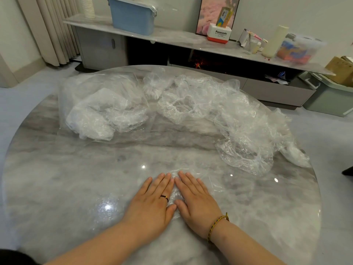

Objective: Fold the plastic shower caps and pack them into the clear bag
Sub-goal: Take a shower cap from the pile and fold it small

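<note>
Head view: cap flat on worktop, under both palms.
Left grip: released, fingers straight, pressing cap.
Right grip: released, pressing cap.
Cap feel: likely light, soft, slippery; best pinched at edge.
Clear bag: far left.

Left hand, right hand flat on cap

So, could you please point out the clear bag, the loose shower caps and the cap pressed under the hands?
clear bag (74,87), head view, its bare upper-left wall.
loose shower caps (219,104), head view, the crumpled middle of the pile.
flattened shower cap (174,195), head view, its crinkled middle strip.
</note>
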`<action>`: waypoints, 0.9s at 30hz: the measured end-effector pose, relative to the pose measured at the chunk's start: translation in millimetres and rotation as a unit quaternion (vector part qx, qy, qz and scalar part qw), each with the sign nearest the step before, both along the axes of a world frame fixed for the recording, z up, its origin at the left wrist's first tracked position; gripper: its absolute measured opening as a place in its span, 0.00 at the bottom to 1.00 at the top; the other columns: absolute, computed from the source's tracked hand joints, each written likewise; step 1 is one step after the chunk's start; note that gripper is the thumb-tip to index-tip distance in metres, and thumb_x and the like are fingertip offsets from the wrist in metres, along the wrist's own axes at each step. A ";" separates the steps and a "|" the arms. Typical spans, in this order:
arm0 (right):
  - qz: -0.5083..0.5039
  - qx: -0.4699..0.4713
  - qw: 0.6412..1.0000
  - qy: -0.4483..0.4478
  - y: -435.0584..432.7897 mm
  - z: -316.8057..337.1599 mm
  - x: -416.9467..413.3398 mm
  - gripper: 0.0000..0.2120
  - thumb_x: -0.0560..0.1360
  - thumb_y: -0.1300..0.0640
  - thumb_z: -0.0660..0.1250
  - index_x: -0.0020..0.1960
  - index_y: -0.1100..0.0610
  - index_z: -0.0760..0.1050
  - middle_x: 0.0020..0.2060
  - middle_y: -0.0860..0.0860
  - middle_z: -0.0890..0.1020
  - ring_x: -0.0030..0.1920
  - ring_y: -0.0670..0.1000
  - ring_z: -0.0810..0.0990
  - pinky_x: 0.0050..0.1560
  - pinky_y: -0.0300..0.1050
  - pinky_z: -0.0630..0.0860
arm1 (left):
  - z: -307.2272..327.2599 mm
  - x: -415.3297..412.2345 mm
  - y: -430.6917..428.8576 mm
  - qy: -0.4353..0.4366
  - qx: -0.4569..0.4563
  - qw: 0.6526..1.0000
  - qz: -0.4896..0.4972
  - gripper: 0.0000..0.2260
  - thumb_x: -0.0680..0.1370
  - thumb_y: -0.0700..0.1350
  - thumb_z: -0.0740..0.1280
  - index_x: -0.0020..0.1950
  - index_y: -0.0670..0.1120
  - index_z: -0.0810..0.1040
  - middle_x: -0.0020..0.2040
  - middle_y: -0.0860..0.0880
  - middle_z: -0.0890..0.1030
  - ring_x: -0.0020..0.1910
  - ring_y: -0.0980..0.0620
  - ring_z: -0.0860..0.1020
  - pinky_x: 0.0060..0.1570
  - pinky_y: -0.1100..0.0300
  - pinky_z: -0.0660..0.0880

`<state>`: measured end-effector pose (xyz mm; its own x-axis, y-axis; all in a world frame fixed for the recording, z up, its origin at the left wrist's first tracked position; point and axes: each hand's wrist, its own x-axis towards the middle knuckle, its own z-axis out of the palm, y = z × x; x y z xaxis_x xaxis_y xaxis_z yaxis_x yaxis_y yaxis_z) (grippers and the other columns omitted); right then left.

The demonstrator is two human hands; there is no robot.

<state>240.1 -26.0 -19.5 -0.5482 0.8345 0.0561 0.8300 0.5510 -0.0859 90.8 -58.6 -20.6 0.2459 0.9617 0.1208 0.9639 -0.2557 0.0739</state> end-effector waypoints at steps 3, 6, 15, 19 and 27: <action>0.008 -0.030 0.999 0.007 4.1 7.8 0.5 0.27 0.74 0.43 0.48 0.64 0.55 0.71 0.63 0.47 0.75 0.65 0.44 0.71 0.67 0.36 0.49 | 1.3 0.5 -0.3 0.009 -0.033 0.999 -0.010 0.26 0.78 0.53 0.48 0.54 0.42 0.82 0.55 0.46 0.82 0.54 0.50 0.80 0.66 0.58 0.50; 0.096 0.007 0.994 0.055 11.8 3.6 11.4 0.41 0.66 0.36 0.41 0.73 0.56 0.59 0.70 0.41 0.52 0.71 0.38 0.48 0.68 0.27 0.38 | -1.6 3.2 -4.0 0.014 -0.081 0.996 -0.018 0.27 0.79 0.54 0.46 0.53 0.42 0.82 0.54 0.47 0.82 0.54 0.51 0.80 0.65 0.58 0.51; -0.083 0.149 0.973 0.156 22.1 4.1 14.4 0.16 0.66 0.56 0.54 0.40 0.54 0.81 0.42 0.51 0.84 0.43 0.54 0.83 0.40 0.46 0.79 | 33.0 -11.1 12.7 -0.117 -0.116 0.986 0.010 0.48 0.63 0.68 0.24 0.75 0.52 0.58 0.75 0.58 0.55 0.73 0.58 0.54 0.66 0.71 0.48; -0.100 0.180 0.969 0.139 22.2 10.9 13.8 0.17 0.64 0.56 0.53 0.44 0.54 0.80 0.46 0.53 0.83 0.49 0.58 0.80 0.44 0.51 0.80 | 39.7 -22.2 21.0 -0.183 -0.071 0.979 0.063 0.16 0.80 0.52 0.56 0.68 0.54 0.69 0.62 0.60 0.74 0.61 0.59 0.71 0.58 0.69 0.61; 0.218 0.151 0.952 0.156 -28.1 27.9 -23.1 0.11 0.64 0.48 0.59 0.42 0.53 0.65 0.37 0.48 0.77 0.40 0.49 0.70 0.40 0.41 0.63 | 39.4 -30.7 24.3 -0.180 -0.101 0.973 0.102 0.12 0.76 0.48 0.64 0.36 0.56 0.62 0.32 0.59 0.71 0.33 0.63 0.69 0.45 0.67 0.59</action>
<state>217.0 -54.1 8.4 -0.7560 0.4518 0.4737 0.4770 0.8758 -0.0740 60.1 -34.3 18.8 0.0232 0.9992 -0.0324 0.8955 -0.0064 0.4449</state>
